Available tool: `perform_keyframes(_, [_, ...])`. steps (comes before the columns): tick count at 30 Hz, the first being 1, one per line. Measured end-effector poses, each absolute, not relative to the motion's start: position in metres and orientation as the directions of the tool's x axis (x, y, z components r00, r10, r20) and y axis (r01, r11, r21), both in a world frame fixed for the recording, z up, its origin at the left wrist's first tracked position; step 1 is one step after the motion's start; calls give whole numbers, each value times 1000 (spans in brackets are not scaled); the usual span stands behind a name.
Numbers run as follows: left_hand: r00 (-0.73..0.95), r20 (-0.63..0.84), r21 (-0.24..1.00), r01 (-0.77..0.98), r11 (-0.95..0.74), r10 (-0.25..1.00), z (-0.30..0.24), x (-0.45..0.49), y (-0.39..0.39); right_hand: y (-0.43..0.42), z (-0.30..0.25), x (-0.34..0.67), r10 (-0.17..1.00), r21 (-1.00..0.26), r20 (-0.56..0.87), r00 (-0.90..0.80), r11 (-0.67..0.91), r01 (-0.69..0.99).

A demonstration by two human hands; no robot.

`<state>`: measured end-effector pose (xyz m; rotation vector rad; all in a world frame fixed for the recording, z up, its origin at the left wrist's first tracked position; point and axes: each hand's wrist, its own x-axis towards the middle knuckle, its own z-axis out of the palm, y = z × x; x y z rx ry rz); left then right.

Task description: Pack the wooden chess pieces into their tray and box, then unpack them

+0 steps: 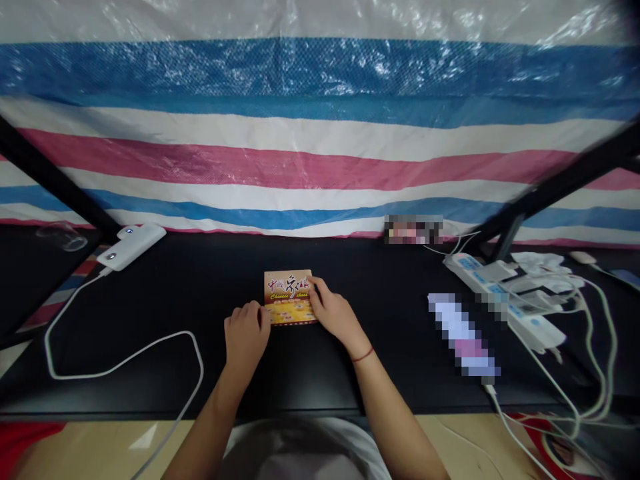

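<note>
Chess box: here it is, the flat brown-and-yellow printed box [287, 308], square between the two hands, over the middle of the smooth black table [320, 380]; whether it lies flat or is slightly raised, I can't tell.
Lettering: "Chinese chess" reads upright for the wearer, so the print's top points away, toward the glossy blue, white and red striped sheet [280, 73].
Long axis: tough call! The sides look nearly equal, and hands cover parts of both side edges.
Left bare hand [247, 335]: fingers curl in narrow at the box's near left corner, touching it; their tips are hidden, so no telling whether they grip.
Right bare hand [339, 317]: thumb and fingers come over the right edge, covering the end of the print; what's underneath is out of sight, so a pinch can't be confirmed. A thin red cord [363, 355] rings the wrist.
Mosaic: blocks mask a long, pale, phone-like object [463, 337] and a small dark-and-pink item [413, 230] by the sheet.
Right side: plugs and cables crowd the long white power strip [540, 331], some sockets covered.
Left side: a white power bank [135, 245] sits well apart, its white cable [75, 377] running off the bottom; beyond, a clear cup [74, 240] barely shows.
Bottom left: a red shape [30, 437], cut off, unidentifiable.
</note>
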<state>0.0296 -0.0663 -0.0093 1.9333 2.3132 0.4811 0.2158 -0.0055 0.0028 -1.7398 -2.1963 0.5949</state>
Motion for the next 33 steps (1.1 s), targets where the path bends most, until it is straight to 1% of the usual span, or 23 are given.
perform_keyframes(2, [-201, 161, 262, 953, 155, 966, -12, 31, -68, -11, -1, 208, 974, -361, 52, -219, 223, 906])
perform_keyframes(3, [-206, 168, 271, 950, 156, 964, -14, 31, -67, -12, -4, 206, 973, -330, 89, -215, 232, 915])
perform_keyframes(4, [-210, 171, 292, 944, 154, 963, -15, 30, -65, -12, -6, 204, 970, -330, 113, -214, 240, 913])
perform_keyframes(6, [-231, 166, 364, 918, 159, 959, -18, 24, -56, -7, -9, 206, 973, -421, 115, -200, 230, 878])
perform_keyframes(8, [-293, 168, 453, 871, 190, 941, -20, 14, -42, 3, -13, 213, 987, -540, 106, -123, 160, 826])
perform_keyframes(9, [-336, 184, 483, 849, 212, 924, -21, 8, -33, 9, -15, 217, 992, -569, 107, -59, 110, 815])
perform_keyframes(10, [-380, 201, 482, 841, 246, 903, -21, 3, -24, 16, -16, 220, 993, -563, 116, 5, 61, 824])
perform_keyframes(11, [-387, 206, 449, 854, 264, 899, -22, -2, -14, 24, -18, 223, 990, -520, 131, 57, 20, 854])
perform_keyframes(12, [-384, 206, 391, 875, 285, 900, -22, -5, -3, 31, -20, 224, 986, -452, 144, 84, -10, 892])
perform_keyframes(13, [-382, 199, 330, 893, 305, 903, -22, -8, 7, 38, -22, 224, 986, -372, 146, 86, -26, 928])
perform_keyframes(15, [-333, 147, 237, 926, 293, 931, -21, -9, 24, 50, -23, 221, 992, -234, 111, 55, -28, 972])
perform_keyframes(16, [-299, 123, 206, 940, 270, 946, -21, -9, 31, 55, -23, 220, 996, -190, 84, 38, -21, 981])
perform_keyframes(18, [-223, 87, 178, 962, 206, 971, -21, -8, 41, 61, -21, 218, 999, -144, 43, 22, -15, 989])
perform_keyframes(20, [-159, 81, 176, 974, 143, 984, -22, -8, 44, 64, -19, 218, 1000, -132, 24, 21, -18, 991])
perform_keyframes(23, [-110, 88, 183, 979, 93, 990, -24, -9, 44, 65, -18, 221, 1000, -135, 20, 15, -12, 991])
perform_keyframes(30, [-103, 74, 205, 975, 86, 992, -21, -11, 39, 67, -24, 227, 1000, -166, 7, 20, -19, 986])
perform_keyframes(33, [-101, 72, 223, 971, 83, 992, -22, -12, 37, 66, -24, 229, 1000, -180, 10, -6, 8, 984])
